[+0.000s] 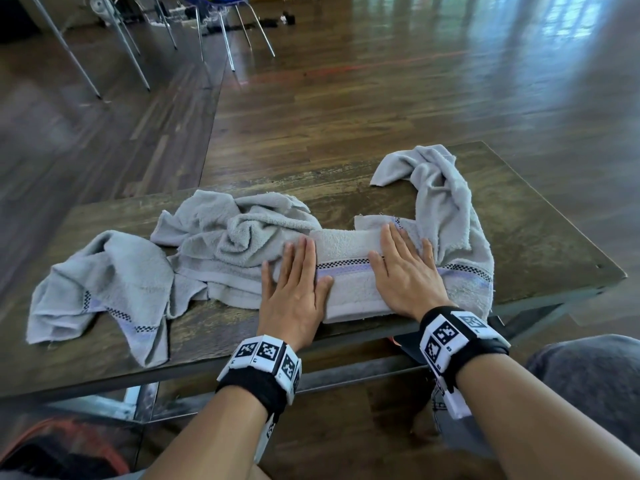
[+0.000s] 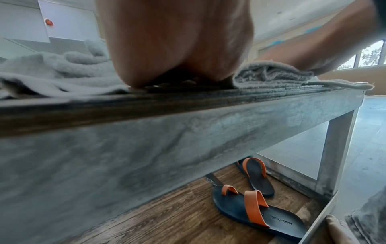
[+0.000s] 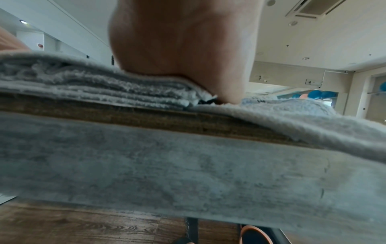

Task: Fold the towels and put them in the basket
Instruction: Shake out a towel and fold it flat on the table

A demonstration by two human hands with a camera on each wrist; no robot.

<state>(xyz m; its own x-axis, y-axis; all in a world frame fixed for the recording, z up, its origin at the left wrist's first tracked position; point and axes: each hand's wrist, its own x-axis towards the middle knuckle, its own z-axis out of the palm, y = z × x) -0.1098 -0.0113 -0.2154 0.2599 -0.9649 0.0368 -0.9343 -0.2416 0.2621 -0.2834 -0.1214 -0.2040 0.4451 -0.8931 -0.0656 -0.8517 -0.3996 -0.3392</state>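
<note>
A folded grey towel [image 1: 349,271] with a checkered band lies at the near edge of the low wooden table [image 1: 540,237]. My left hand [image 1: 294,275] presses flat on its left end, fingers straight. My right hand [image 1: 405,268] presses flat on its right end. The towel's stacked layers [image 3: 94,89] show edge-on under the right palm, and its folded end [image 2: 271,74] shows in the left wrist view. Crumpled grey towels lie at the left [image 1: 100,292], centre [image 1: 235,233] and right [image 1: 446,202]. No basket shows clearly.
A pair of black sandals with orange straps [image 2: 256,211] sits on the wooden floor under the table. Chair legs [image 1: 228,36] stand far behind the table. My knee in grey cloth [image 1: 588,382] is at the lower right.
</note>
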